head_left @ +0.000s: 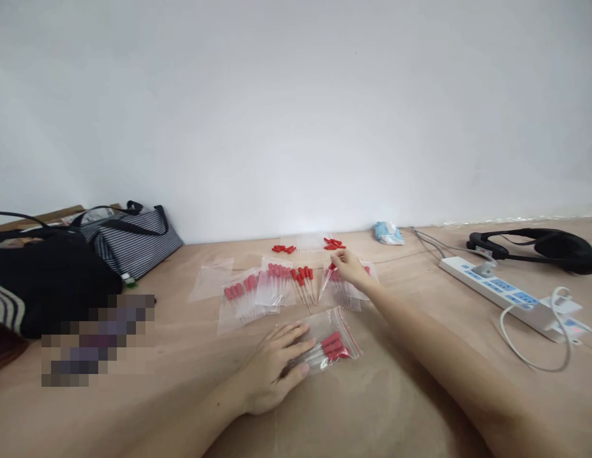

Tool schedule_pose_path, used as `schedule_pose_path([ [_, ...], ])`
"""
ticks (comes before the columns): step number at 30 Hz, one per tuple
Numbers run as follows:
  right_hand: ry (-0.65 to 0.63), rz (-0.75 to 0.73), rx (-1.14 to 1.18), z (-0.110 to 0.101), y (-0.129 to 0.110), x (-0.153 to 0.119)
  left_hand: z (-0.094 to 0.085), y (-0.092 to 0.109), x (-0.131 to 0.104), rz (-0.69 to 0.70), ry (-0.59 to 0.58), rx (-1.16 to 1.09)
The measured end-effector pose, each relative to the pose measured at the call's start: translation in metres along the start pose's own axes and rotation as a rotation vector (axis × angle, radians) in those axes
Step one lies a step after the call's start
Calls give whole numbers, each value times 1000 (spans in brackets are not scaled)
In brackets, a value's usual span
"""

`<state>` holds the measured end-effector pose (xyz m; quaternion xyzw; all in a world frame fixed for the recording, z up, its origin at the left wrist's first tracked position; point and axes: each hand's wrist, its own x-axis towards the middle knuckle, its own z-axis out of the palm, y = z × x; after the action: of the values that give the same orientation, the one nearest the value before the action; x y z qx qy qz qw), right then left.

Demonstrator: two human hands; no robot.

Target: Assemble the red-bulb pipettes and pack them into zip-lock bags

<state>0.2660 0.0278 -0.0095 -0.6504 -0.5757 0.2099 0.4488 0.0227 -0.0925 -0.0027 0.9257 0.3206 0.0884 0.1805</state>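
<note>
My left hand (279, 356) lies with fingers spread on a clear zip bag (350, 327) near the middle of the table. Inside that bag are several droppers (332, 348) with red rubber bulbs, their tubes partly under my fingers. Farther off, my right hand (349, 267) is closed in a pinch at the red bulb of a dropper (332, 267), above another clear bag (346, 298) with droppers. Left of it, a few loose droppers (305, 283) lie fanned out beside bags of red-bulbed droppers (238, 291). An unfilled-looking bag (210, 280) lies at the left.
Red bulbs sit in two piles, left (283, 249) and right (334, 243), near the wall, with thin clear tubes (309, 242) between. A blue mask (388, 233), a power strip (496, 289) with cables and a black headset (538, 245) are right. Bags (138, 238) stand left.
</note>
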Motion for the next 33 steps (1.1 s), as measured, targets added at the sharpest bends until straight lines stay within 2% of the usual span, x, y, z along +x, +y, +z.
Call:
schedule_pose_path([
  [3, 80, -4, 144, -35, 12, -22, 0, 0, 1, 4, 18, 10],
  [4, 126, -14, 287, -44, 16, -32, 1, 0, 1, 6, 26, 11],
  [7, 146, 13, 511, -59, 27, -63, 3, -2, 2, 16, 49, 11],
  [9, 129, 68, 597, -57, 30, -80, 4, -4, 2, 26, 59, 7],
  [14, 38, 172, 757, -34, 20, -103, 5, -6, 2, 41, 85, -21],
  [20, -289, 158, 665, -19, 9, -116, 7, -6, 3, 51, 97, -32],
  [25, -472, 103, 623, -15, 17, -115, 7, -6, 3, 37, 87, -36],
  [28, -469, 106, 536, -12, 22, -113, 7, -5, 3, 41, 91, -41],
  [31, -398, 33, 440, -10, 22, -113, 7, -5, 3, 43, 87, -37],
  [33, -424, -9, 426, -13, 21, -112, 8, -7, 3, 44, 77, -25],
])
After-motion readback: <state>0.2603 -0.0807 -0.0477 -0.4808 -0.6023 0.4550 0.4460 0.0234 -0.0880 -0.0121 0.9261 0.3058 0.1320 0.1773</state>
